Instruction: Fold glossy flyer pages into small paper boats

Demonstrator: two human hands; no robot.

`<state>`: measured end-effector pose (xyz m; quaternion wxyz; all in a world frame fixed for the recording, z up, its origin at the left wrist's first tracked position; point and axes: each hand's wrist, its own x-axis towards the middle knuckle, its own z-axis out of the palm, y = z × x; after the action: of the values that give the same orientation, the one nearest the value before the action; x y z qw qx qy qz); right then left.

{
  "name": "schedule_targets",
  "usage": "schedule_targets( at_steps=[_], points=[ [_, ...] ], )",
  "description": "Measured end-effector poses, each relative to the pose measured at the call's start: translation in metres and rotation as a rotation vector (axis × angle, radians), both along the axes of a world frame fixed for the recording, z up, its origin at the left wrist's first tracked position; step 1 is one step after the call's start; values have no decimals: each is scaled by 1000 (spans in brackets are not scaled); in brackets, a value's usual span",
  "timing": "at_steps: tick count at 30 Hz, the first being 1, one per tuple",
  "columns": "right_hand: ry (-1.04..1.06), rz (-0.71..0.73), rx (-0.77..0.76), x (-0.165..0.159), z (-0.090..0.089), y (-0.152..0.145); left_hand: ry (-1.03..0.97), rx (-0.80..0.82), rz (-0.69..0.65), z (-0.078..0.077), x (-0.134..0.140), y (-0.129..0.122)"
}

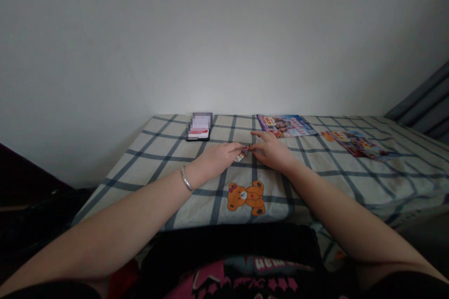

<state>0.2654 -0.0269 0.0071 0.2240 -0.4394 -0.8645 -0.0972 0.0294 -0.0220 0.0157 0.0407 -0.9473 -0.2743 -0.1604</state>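
Between my two hands is a small piece of folded paper [240, 156], white with coloured print, low over the checked cloth. My left hand [219, 158], with a silver bangle [186, 178] at the wrist, pinches its left side, and the fingers cover much of it. From the right, my right hand [274, 152] grips the paper's other edge between thumb and fingertips, while its index finger sticks out forward. The exact folds are too small to make out.
A phone [199, 127] with a lit, blurred screen lies behind my left hand. Two colourful printed leaflets [289, 125] lie at the back and right. The checked tablecloth [147, 163] bears a printed bear. A white wall [224, 46] stands behind the table.
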Motion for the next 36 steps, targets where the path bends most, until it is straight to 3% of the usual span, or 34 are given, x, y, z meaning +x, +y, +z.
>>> schedule_targets(
  at_steps=[13, 21, 28, 36],
  points=[
    [136, -27, -27, -3, 5, -3, 30, 85, -23, -10, -3, 7],
    [2, 14, -60, -10, 1, 1, 53, 134, -23, -9, -3, 5],
    [-31, 35, -1, -12, -1, 2, 24, 99, 69, -6, 0, 3],
    [-56, 106, 67, -15, 0, -1, 69, 146, 39, -5, 2, 3]
  ],
)
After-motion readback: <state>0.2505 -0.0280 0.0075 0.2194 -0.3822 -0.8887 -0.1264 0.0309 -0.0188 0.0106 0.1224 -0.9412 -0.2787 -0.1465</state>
